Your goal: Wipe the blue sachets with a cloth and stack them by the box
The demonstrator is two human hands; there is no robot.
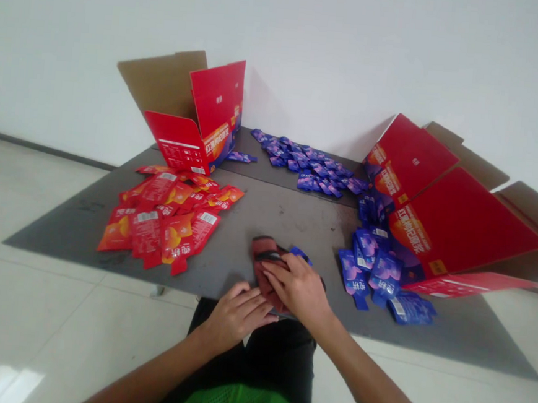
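My right hand lies on a dark red pouch at the near edge of the grey table, fingers curled over it. A blue sachet peeks out from under that hand. My left hand rests against the pouch's near end, fingers stretched along it. To the left lies a heap of red and orange sachets. To the right lies a heap of blue sachets.
An open red carton stands at the back left. A larger red carton lies tipped at the right, blue sachets spilling from it. More blue sachets spread along the far edge by the white wall. Pale floor tiles surround the table.
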